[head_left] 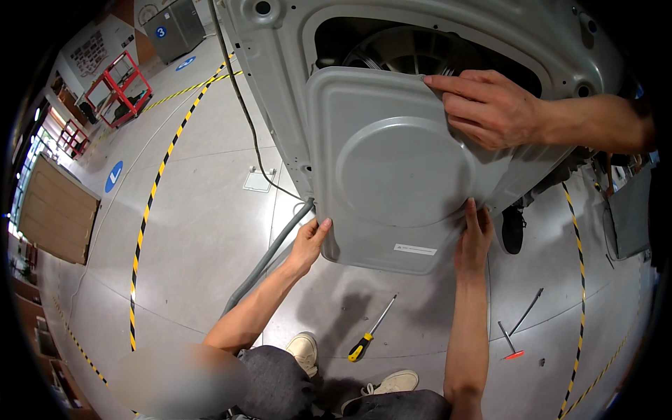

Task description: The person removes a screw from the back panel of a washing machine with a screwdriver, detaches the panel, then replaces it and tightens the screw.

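A grey metal cover panel (402,175), with a raised ring and a small white label, is tilted against a grey washing-machine-like cabinet (276,77). Its lower left edge is in the grip of my left hand (308,245), thumb on the front face. On the lower right edge, my right hand (474,234) grips it too, fingers partly hidden by the panel. Another person's hand (490,108) reaches in from the right and touches the panel's top edge. Above that edge, the cabinet's opening shows a dark wheel (420,49) inside. A grey hose (269,255) runs down beside my left hand.
On the floor lie a yellow-and-black screwdriver (371,329) and, to the right, a T-handle tool (511,343) with a red part. The other person's dark shoe (513,229) stands behind the panel. A thin cable (245,105) hangs left; a red cart (119,91) stands farther back.
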### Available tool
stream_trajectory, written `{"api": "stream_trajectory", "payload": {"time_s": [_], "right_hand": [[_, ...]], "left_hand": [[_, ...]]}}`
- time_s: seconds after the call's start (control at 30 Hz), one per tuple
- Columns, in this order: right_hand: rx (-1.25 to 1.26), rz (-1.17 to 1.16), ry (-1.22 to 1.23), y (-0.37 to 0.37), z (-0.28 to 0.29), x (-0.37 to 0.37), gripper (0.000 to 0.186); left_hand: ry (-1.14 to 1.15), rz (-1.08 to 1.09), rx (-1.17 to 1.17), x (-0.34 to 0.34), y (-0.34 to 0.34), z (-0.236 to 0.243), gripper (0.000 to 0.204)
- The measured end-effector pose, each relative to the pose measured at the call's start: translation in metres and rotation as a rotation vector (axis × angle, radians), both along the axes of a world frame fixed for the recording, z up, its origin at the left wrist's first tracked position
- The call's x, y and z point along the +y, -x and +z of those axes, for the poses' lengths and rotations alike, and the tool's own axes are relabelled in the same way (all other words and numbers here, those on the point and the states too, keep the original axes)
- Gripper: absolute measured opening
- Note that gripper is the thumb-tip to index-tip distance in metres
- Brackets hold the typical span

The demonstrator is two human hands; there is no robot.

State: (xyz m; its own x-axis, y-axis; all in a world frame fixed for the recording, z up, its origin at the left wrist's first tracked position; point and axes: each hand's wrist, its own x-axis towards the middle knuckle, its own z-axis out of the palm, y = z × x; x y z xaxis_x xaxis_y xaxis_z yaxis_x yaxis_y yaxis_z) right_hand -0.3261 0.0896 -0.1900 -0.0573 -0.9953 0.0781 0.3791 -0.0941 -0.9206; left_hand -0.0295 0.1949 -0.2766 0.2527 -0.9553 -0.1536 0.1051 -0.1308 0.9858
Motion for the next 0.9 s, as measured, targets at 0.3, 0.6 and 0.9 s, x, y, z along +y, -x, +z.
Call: {"api": "stream_trajectory", "payload": {"time_s": [0.3, 0.6, 0.9], "right_hand": [[-0.004, 0.007, 0.017, -0.0018, 0.0029, 0.0016, 0.036], [0.004, -0.003, 0.023, -0.0003, -0.0004, 0.0010, 0.035], [0.028, -0.016, -0.010, -0.0037, 0.0061, 0.0067, 0.038]], "left_hand": [[0.003, 0.018, -0.011, 0.0012, -0.0017, -0.0008, 0.047], [0.009, 0.027, 0.026, 0.0038, 0.0030, 0.0061, 0.046], [-0.011, -0.003, 0.016, 0.0052, -0.0018, -0.0027, 0.047]]}}
